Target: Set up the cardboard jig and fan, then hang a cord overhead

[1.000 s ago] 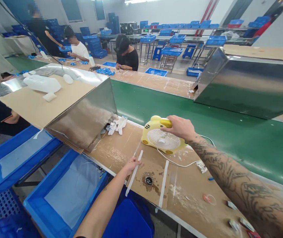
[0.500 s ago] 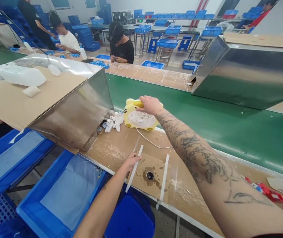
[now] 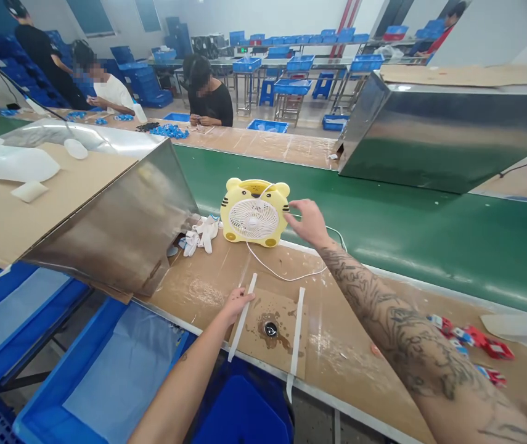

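A yellow animal-shaped fan (image 3: 254, 220) with a white grille stands upright at the back of the brown-covered bench (image 3: 208, 271). Beside its right edge is my right hand (image 3: 308, 222), thumb and fingers apart, holding nothing. A white cable (image 3: 281, 276) loops from the fan past my right wrist. My left hand (image 3: 238, 303) rests at a white tape strip (image 3: 243, 317) on a stained cardboard piece (image 3: 286, 333); nothing shows in its loosely spread fingers. To its right, a small round dark object (image 3: 270, 329) sits amid wet spots.
White gloves (image 3: 201, 235) lie left of the fan. Metal housings stand left (image 3: 115, 216) and right (image 3: 443, 135). Behind the bench runs a green belt (image 3: 383, 228). Red and blue parts (image 3: 480, 339) lie at right, blue bins (image 3: 119, 364) at lower left. Several people are across the belt.
My right hand has let go of the fan's top and moved to its right side. The fan's face is now uncovered. The whole view has shifted slightly.
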Tool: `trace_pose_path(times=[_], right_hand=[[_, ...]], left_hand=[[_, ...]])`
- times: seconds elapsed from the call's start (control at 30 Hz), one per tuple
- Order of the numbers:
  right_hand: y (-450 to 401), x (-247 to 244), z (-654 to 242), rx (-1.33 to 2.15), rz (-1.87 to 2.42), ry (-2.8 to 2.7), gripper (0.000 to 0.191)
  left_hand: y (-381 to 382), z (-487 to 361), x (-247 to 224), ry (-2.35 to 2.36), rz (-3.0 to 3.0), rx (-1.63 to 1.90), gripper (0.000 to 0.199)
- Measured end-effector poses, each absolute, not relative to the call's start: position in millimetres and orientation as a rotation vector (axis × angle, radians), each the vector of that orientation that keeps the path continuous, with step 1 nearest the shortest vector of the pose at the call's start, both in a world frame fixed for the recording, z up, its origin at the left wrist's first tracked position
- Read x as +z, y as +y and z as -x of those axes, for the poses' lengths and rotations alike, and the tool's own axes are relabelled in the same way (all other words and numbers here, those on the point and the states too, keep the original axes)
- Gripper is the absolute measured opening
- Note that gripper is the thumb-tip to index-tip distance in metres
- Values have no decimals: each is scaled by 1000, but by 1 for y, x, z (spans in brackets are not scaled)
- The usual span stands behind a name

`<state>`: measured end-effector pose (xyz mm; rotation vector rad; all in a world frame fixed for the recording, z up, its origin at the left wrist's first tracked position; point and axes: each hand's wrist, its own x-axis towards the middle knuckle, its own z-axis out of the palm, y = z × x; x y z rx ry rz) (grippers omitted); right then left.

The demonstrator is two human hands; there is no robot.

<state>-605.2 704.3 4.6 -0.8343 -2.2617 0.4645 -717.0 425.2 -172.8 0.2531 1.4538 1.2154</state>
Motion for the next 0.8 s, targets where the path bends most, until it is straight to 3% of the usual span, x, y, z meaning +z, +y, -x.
trace_pose_path(times=[0.17,0.47,0.63,0.8], right_hand=[[715,-33,589,906,1259,-1747,40],[563,-143,438,1390,1734,-1425,33],[519,-162,420,1885,1747,-1118,25],[515,-172,428,1891,1703,-1105,13]], left_hand=[[425,717,-174,1501,-245,1205,32],[430,720,-170,1436,-272,1188,41],[443,719,-177,1446,-303,1146,47],[445,713,-181,1515,-390,1148,47]])
